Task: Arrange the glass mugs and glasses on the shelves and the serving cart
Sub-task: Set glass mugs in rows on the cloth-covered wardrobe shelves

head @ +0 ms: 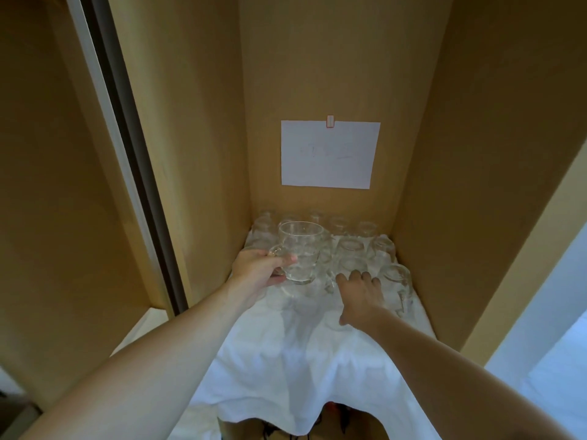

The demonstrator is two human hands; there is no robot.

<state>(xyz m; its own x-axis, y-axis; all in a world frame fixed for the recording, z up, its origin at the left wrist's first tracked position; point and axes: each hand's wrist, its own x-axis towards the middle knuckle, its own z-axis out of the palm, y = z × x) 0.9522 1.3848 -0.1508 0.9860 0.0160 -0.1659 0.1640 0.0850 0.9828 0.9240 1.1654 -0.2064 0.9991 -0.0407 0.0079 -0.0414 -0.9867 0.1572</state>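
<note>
My left hand (pixel 259 270) grips a clear glass mug (pixel 301 249) by its handle and holds it just above the white cloth (pixel 301 360) that covers the shelf. Several more glass mugs and glasses (pixel 351 246) stand in rows at the back of the shelf. Further right, my right hand (pixel 360 296) reaches in palm down with its fingers spread, its fingertips at a glass (pixel 355 265) in the front row. Whether it holds anything I cannot tell. Another mug (pixel 397 281) stands at the right end.
Tall wooden side panels (pixel 197 154) close in the shelf on the left and right. A white sheet of paper (pixel 328 154) is taped to the back wall above the glasses. The cloth hangs over the shelf's front edge (pixel 301 420).
</note>
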